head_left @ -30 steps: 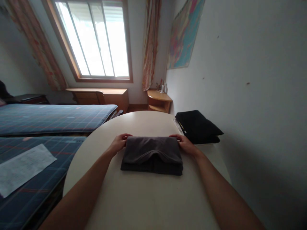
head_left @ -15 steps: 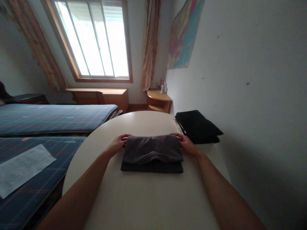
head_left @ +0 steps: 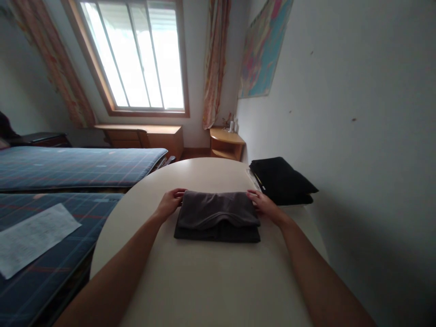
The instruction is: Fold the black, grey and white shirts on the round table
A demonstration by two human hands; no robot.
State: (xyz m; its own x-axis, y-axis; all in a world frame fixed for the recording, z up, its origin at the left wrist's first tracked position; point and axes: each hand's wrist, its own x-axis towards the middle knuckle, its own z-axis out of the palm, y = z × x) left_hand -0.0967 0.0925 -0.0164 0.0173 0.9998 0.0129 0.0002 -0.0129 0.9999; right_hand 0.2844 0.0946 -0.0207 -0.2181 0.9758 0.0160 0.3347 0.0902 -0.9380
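A dark grey folded garment (head_left: pixel 220 211), perhaps a shirt, lies flat on the cream round-ended table (head_left: pixel 211 277). Its upper layer bulges in a soft crease, above a darker lower layer along the near edge. At the far left corner, my left hand (head_left: pixel 172 201) has its fingers bent around the cloth's edge. My right hand (head_left: pixel 264 203) grips the far right corner in the same way, thumb side inward. The fingertips of both hands are partly hidden at the cloth.
Black folded cloth (head_left: pixel 281 179) is stacked at the table's right edge, by the white wall (head_left: pixel 368 181). Left of the table are plaid-covered mattresses (head_left: pixel 85 165), one with a sheet of paper (head_left: pixel 37 236) on it. A corner shelf (head_left: pixel 226 136) stands beyond the table.
The garment's near edge has drawn slightly away from me and its left side has shifted a little right. Both hands remain at its far corners.
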